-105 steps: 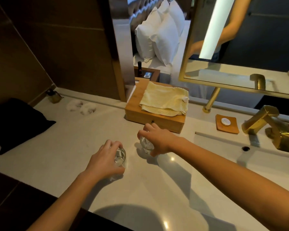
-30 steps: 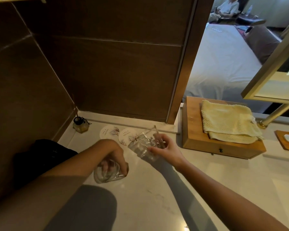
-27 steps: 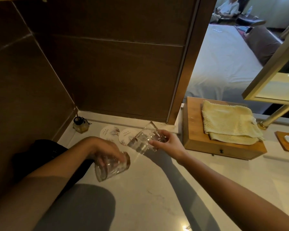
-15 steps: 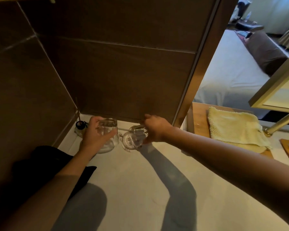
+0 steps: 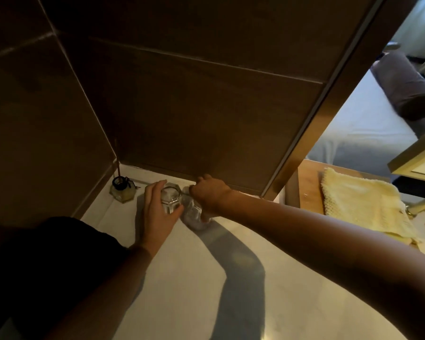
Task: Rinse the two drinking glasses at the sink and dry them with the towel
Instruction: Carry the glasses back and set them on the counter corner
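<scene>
Two clear drinking glasses stand side by side at the back left of the pale countertop (image 5: pixel 196 285), close to the brown wall. My left hand (image 5: pixel 157 212) wraps around the left glass (image 5: pixel 170 196), whose faceted end faces up. My right hand (image 5: pixel 210 193) covers the right glass (image 5: pixel 194 214) from above, fingers closed on it; most of that glass is hidden. The folded yellow towel (image 5: pixel 361 204) lies on a wooden box (image 5: pixel 307 185) at the right.
A small bottle with a black neck (image 5: pixel 122 188) stands in the back corner, left of the glasses. A black cloth bag (image 5: pixel 47 253) lies at the left edge. Brown wall panels close the back and left. A gold mirror frame (image 5: pixel 412 158) hangs at the right.
Both hands have carried the glasses from mid-counter toward the back wall and lowered them onto the counter side by side. The view has tilted further left.
</scene>
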`<control>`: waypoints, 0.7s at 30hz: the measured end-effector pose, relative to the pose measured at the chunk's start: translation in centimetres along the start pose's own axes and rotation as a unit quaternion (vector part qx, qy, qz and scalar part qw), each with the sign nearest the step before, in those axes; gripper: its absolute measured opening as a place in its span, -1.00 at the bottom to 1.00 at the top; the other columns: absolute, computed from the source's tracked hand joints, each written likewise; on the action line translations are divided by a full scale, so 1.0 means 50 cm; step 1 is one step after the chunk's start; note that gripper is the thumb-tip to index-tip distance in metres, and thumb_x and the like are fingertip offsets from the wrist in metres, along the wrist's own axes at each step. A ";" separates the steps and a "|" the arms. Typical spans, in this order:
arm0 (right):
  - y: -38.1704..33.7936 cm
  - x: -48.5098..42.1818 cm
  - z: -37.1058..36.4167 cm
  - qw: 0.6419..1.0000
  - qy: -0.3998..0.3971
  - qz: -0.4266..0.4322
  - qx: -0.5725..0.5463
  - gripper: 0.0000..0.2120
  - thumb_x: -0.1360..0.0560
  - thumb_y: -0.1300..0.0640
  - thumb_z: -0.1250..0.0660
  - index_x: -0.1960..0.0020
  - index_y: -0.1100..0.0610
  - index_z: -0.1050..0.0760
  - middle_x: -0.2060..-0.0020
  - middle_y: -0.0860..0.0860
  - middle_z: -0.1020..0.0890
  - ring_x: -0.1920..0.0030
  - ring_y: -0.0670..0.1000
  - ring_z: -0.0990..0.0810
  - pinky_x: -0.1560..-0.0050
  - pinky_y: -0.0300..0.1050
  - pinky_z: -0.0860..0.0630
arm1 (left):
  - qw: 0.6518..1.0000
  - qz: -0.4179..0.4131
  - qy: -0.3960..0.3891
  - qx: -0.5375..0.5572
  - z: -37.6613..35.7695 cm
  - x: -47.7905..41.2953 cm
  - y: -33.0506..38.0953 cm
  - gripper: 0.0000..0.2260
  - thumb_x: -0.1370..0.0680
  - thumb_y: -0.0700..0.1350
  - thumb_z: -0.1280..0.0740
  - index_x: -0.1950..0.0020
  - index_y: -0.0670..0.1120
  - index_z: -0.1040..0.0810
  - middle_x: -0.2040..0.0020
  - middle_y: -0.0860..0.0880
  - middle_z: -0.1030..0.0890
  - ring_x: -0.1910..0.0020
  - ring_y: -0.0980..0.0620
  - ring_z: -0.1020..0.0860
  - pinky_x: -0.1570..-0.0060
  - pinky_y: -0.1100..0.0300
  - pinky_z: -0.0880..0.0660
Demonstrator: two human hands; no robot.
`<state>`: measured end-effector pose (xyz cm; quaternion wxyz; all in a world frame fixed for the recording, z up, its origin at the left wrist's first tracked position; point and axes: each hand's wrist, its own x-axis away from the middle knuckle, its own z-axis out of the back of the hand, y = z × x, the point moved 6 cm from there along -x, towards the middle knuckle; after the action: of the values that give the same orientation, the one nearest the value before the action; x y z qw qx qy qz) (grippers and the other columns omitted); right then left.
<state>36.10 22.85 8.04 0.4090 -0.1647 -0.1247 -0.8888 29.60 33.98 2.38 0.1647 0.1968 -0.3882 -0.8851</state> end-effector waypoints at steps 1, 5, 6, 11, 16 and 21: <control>-0.002 -0.002 -0.003 1.000 0.006 -0.002 0.001 -0.34 -0.34 0.03 -0.54 -0.37 0.12 -0.39 -0.27 0.15 -0.46 -0.30 0.16 -0.38 -0.18 0.01 -0.48 | 1.000 0.003 0.002 0.001 -0.001 0.003 -0.002 -0.34 -0.32 -0.12 -0.55 -0.35 -0.06 -0.36 -0.28 -0.07 -0.41 -0.25 -0.08 -0.45 -0.11 0.04 -0.56; -0.010 -0.002 -0.011 0.999 0.048 -0.003 -0.007 -0.36 -0.36 0.02 -0.52 -0.36 0.14 -0.40 -0.25 0.15 -0.48 -0.28 0.15 -0.39 -0.18 -0.04 -0.46 | 1.000 0.005 0.011 -0.008 -0.002 0.001 -0.003 -0.35 -0.32 -0.13 -0.55 -0.34 -0.08 -0.35 -0.27 -0.08 -0.40 -0.24 -0.09 -0.45 -0.05 0.08 -0.56; -0.010 0.000 -0.013 0.998 0.054 -0.004 -0.012 -0.33 -0.35 0.01 -0.52 -0.39 0.15 -0.38 -0.25 0.15 -0.48 -0.28 0.15 -0.38 -0.18 -0.04 -0.46 | 1.000 0.009 0.010 -0.011 -0.003 0.000 -0.003 -0.35 -0.33 -0.13 -0.54 -0.35 -0.08 -0.35 -0.27 -0.09 -0.40 -0.24 -0.10 -0.45 -0.05 0.08 -0.56; -0.005 0.012 -0.021 0.997 0.073 -0.014 -0.038 -0.29 -0.37 -0.01 -0.50 -0.43 0.15 -0.32 -0.27 0.15 -0.45 -0.30 0.15 -0.35 -0.16 -0.04 -0.46 | 1.000 0.017 0.017 -0.010 -0.010 0.003 -0.010 -0.32 -0.34 -0.13 -0.54 -0.37 -0.05 -0.30 -0.29 -0.09 -0.41 -0.26 -0.10 -0.43 -0.05 0.11 -0.53; -0.009 0.022 -0.028 0.995 0.088 -0.020 -0.049 -0.30 -0.39 0.02 -0.48 -0.44 0.13 -0.29 -0.29 0.15 -0.44 -0.30 0.15 -0.34 -0.21 -0.03 -0.40 | 0.998 0.047 0.013 -0.035 -0.013 0.006 -0.021 -0.30 -0.37 -0.06 -0.51 -0.39 0.04 -0.21 -0.32 -0.08 -0.41 -0.28 -0.11 -0.43 0.00 0.03 -0.58; -0.008 0.035 -0.041 0.991 0.094 -0.028 -0.096 -0.26 -0.41 0.07 -0.47 -0.48 0.08 -0.18 -0.33 0.14 -0.39 -0.32 0.17 -0.29 -0.22 0.03 -0.43 | 0.995 0.078 -0.009 -0.061 -0.015 0.007 -0.025 -0.29 -0.40 0.03 -0.46 -0.42 0.08 -0.14 -0.34 -0.11 -0.41 -0.29 -0.12 -0.42 -0.02 -0.01 -0.58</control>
<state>34.30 21.17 6.81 0.3766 -0.1157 -0.0047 -0.9191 29.47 34.16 0.91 0.2416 0.1479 -0.3490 -0.8933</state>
